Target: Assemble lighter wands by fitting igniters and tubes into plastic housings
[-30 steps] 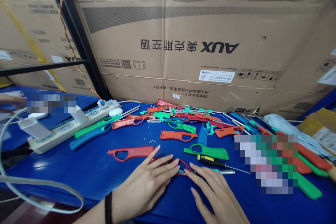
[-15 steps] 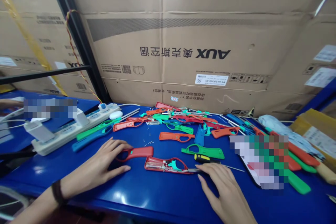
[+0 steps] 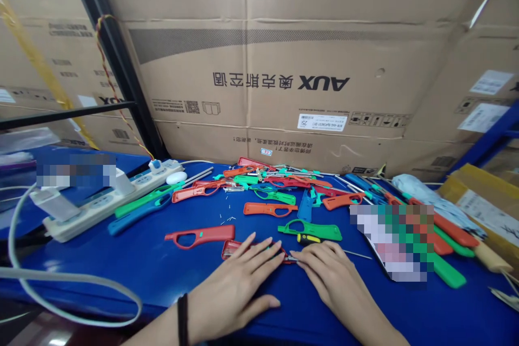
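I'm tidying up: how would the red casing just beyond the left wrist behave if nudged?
The red casing looks like plastic, so probably light and stiff. Lying flat, it seems unlikely to roll, but may slide on the glossy blue table.

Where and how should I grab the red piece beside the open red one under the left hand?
Probably from above, pinching the red piece across its solid part, beside the loop: it lies flat, the loop is thin, and the piece's right end sits near the open red one.
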Action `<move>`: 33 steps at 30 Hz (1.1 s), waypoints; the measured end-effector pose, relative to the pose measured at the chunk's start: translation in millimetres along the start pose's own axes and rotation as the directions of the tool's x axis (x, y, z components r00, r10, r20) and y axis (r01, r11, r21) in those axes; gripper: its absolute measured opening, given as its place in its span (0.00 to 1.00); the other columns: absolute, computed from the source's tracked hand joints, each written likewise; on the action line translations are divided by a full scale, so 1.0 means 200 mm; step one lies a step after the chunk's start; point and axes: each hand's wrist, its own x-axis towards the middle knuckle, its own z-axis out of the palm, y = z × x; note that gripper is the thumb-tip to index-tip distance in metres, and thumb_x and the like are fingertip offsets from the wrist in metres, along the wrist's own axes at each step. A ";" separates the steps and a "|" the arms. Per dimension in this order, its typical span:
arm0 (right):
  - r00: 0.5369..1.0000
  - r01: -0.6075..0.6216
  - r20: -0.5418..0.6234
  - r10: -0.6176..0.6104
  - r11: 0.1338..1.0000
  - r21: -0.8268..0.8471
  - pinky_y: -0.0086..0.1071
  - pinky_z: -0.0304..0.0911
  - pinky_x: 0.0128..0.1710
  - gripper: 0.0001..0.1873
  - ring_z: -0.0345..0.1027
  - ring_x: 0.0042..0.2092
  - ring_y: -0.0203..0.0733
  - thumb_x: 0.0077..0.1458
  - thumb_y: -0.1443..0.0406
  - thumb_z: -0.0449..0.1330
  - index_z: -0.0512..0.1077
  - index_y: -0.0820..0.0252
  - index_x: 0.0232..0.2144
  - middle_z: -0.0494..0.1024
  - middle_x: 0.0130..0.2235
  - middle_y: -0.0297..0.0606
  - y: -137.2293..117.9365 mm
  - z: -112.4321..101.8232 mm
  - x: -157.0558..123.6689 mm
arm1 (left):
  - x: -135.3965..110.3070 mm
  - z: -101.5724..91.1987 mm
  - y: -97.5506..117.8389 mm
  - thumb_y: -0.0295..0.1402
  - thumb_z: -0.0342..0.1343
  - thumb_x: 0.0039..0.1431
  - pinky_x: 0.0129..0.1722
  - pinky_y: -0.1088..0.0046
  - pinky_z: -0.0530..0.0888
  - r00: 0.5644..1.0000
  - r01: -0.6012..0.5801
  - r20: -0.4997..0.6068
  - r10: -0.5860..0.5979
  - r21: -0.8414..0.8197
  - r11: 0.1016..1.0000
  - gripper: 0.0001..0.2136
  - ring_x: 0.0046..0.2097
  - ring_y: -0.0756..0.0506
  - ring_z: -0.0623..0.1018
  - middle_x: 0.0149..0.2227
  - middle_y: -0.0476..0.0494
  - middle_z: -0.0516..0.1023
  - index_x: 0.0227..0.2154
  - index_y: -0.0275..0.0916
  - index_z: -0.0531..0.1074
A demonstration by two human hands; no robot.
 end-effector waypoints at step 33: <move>0.986 0.159 0.057 -0.155 0.984 -0.075 0.37 0.59 0.43 0.14 0.70 0.33 0.37 0.55 0.74 0.58 0.77 0.51 0.35 0.77 0.28 0.30 0.01 -0.06 0.07 | -0.16 -0.17 -0.23 0.37 0.45 0.67 0.61 0.51 0.58 0.952 0.229 -0.222 -0.210 0.064 0.971 0.20 0.63 0.40 0.60 0.63 0.43 0.59 0.61 0.47 0.55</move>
